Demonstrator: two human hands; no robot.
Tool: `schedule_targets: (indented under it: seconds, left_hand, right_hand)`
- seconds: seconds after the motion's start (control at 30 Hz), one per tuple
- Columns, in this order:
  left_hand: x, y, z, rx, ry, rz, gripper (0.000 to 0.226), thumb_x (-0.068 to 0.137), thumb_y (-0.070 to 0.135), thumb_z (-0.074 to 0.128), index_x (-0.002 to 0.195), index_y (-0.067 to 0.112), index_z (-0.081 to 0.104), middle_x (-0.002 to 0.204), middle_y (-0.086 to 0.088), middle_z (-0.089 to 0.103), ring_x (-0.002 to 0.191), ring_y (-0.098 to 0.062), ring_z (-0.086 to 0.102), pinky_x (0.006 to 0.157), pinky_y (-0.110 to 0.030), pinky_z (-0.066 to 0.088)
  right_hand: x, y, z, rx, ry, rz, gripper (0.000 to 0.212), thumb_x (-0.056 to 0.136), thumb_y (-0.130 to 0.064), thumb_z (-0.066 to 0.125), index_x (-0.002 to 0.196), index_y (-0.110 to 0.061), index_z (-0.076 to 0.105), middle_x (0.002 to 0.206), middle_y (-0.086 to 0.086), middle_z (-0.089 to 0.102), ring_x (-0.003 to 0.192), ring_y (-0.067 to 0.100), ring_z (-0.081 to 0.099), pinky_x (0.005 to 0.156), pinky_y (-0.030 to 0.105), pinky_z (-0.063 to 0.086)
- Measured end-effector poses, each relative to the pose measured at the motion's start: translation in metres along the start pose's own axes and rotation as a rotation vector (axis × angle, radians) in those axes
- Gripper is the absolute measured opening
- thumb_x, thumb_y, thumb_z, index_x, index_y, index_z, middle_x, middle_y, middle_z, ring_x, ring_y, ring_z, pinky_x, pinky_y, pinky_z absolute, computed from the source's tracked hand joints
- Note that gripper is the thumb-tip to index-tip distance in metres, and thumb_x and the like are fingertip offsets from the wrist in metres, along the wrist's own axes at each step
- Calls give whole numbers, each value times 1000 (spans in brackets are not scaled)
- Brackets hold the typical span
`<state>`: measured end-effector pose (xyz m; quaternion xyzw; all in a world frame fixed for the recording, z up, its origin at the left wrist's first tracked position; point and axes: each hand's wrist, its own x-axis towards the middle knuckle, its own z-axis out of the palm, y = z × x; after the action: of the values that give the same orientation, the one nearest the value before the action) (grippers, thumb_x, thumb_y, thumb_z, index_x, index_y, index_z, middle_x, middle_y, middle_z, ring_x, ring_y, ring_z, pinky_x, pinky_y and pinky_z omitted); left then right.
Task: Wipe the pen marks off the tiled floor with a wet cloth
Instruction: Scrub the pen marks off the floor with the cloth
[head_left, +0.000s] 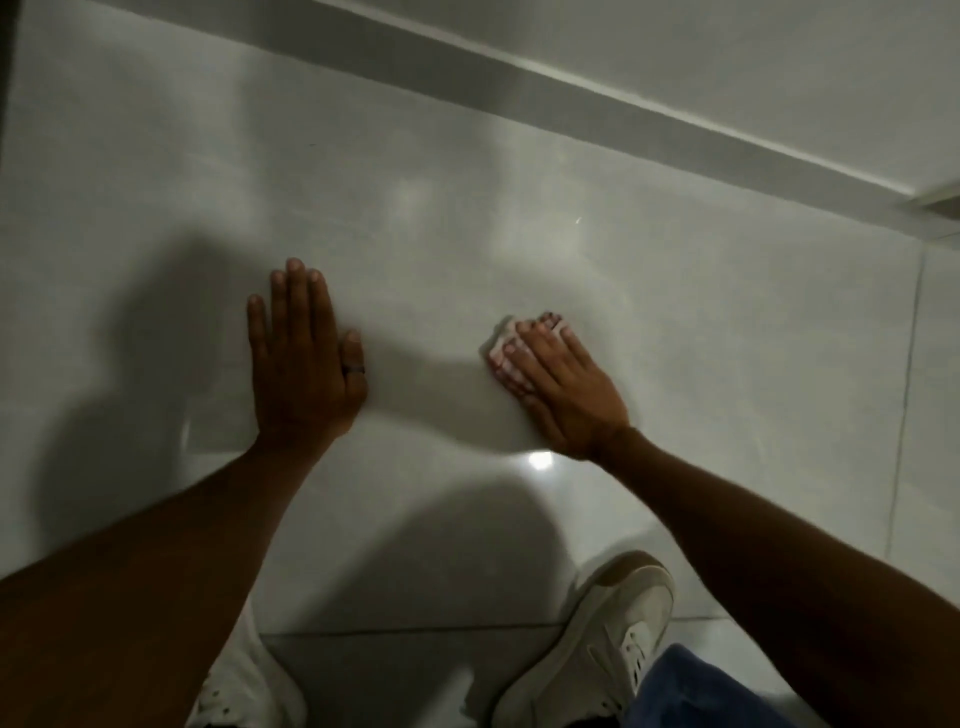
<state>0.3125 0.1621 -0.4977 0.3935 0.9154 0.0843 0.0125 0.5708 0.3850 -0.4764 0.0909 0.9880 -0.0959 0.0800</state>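
My right hand (558, 382) lies flat on a small pale pink cloth (500, 347) and presses it onto the glossy light grey tiled floor (441, 249). Only the cloth's left edge and strips between my fingers show. My left hand (301, 358) rests palm down on the tile to the left, fingers together, a dark ring on the thumb, holding nothing. No pen marks are clearly visible; a tiny dark speck sits far up at the left (311, 144).
A pale skirting strip (571, 93) and wall run diagonally across the top. My two white sneakers (597, 644) stand at the bottom, beside a blue trouser leg (691, 691). Grout lines cross at the right (909, 364) and bottom. A dark edge borders the far left.
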Motion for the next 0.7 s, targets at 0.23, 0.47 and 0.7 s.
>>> schedule_targets:
  seconds: [0.23,0.47,0.7]
  left_hand:
    - [2,4,-5,-18,-71,-17,70,111,36,29,168,-3,17,177,-26,17,166,-43,15,135,-61,12]
    - [2,5,-4,-8,-72,-17,70,112,37,26,168,-4,18,177,-27,17,166,-44,16,135,-62,14]
    - [-1,0,2,17,-27,-6,68,113,36,30,169,0,19,177,-25,19,166,-41,19,135,-60,15]
  right_hand:
    - [63,35,-25,51,137,420,61,109,-32,35,167,-15,28,175,17,26,164,36,21,135,59,17]
    - [197,7,-42,75,179,450,59,112,-40,24,169,-28,14,179,10,17,166,32,12,135,59,12]
    - [187,-93,-21,77,154,143,63,110,-42,30,168,-19,23,176,14,24,165,34,16,134,60,14]
